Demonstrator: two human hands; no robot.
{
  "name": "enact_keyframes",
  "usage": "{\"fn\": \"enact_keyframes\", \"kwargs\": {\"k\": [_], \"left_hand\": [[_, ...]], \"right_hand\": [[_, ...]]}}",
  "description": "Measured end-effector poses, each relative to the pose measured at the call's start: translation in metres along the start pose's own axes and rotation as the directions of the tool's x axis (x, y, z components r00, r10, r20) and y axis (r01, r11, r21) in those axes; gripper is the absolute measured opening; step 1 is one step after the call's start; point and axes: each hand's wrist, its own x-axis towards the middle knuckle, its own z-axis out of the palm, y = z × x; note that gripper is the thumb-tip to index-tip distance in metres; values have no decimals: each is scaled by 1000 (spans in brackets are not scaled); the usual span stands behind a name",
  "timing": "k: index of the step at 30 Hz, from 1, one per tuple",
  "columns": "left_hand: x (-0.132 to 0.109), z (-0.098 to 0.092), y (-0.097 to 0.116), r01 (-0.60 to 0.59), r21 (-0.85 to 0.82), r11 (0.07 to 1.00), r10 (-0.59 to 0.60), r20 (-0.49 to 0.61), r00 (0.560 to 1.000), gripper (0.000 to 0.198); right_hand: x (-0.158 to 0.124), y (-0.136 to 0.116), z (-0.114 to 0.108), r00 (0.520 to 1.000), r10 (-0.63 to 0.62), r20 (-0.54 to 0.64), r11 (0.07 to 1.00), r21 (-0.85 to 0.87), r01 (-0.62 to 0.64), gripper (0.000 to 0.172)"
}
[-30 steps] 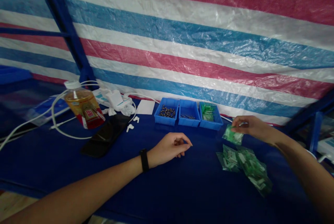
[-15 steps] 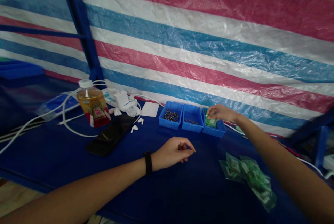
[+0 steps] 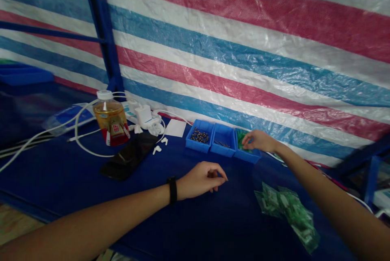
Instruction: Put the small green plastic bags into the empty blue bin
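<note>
Since the earliest frame, the right hand (image 3: 259,141) has moved away from the pile of green plastic packets (image 3: 286,212), which lies at lower right on the worktop (image 3: 61,196), and now reaches over the right-hand blue plastic bin (image 3: 247,156). Its fingertips (image 3: 245,144) are at the green packets in the bin (image 3: 241,139). Its grip is curved and partly closed, and whether it pinches a packet cannot be told.

The left hand (image 3: 202,179), with a black wristband (image 3: 172,190), sits at lower centre, just in front of the bins. Its grip is loosely curled, no object shows in it, and whether it is fully closed is unclear.

Beside the right-hand bin stand the middle blue bin (image 3: 223,149), holding thin metal screws (image 3: 221,143), and the left blue bin (image 3: 195,146), holding dark fasteners (image 3: 200,136). Further left lie a white card (image 3: 176,128), white earbuds (image 3: 157,150), a black phone (image 3: 129,156), a white charger (image 3: 143,115) and a bottle of amber liquid (image 3: 111,124). A striped tarpaulin (image 3: 243,50) fills the upper frame behind a blue steel post (image 3: 103,29).
</note>
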Motion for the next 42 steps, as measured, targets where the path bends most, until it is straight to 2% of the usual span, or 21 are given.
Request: {"fn": "enact_keyframes", "kwargs": {"k": [3,9,13,18,23,27,29,31,32,33,36,39,42], "left_hand": [[0,0,0,12,-6,1000,-12,2,1000,20],[-1,0,1,12,-19,1000,-11,5,1000,19],[0,0,0,6,-2,1000,-6,1,1000,19],[0,-1,-3,11,2,1000,-11,5,1000,23],[0,0,-1,20,-3,1000,-20,6,1000,25],[1,0,2,26,-2,1000,-26,12,1000,25],[1,0,2,31,4,1000,-31,13,999,26],[1,0,2,32,7,999,-32,15,999,25],[1,0,3,31,10,999,-32,15,999,24],[1,0,3,30,12,999,-31,15,999,24],[0,0,3,27,19,999,-28,10,1000,23],[0,0,3,32,24,999,-33,6,999,23],[1,0,3,45,24,999,-45,5,999,25]], "right_hand": [[5,-7,7,999,-50,3,999,-15,50,30],[-8,2,-21,997,-73,4,991,-116,73,50],[-9,8,-16,994,-72,80,975,-205,87,62],[-2,3,-1,990,-127,67,956,-256,140,58],[-6,-7,8,976,-211,61,936,-275,220,48],[-12,-13,1,972,-231,43,936,-264,234,35],[-24,-15,-11,981,-189,-39,943,-286,170,32],[-47,-18,-21,983,-104,-151,943,-330,49,33],[-62,-20,-23,983,-51,-178,937,-348,-14,34],[-79,-22,-22,990,-19,-142,949,-315,-27,39],[-131,-29,1,993,22,116,985,-171,-1,57],[-165,-26,37,990,78,119,978,-202,-52,65],[-173,-17,62,993,86,80,986,-150,-73,62]]}}
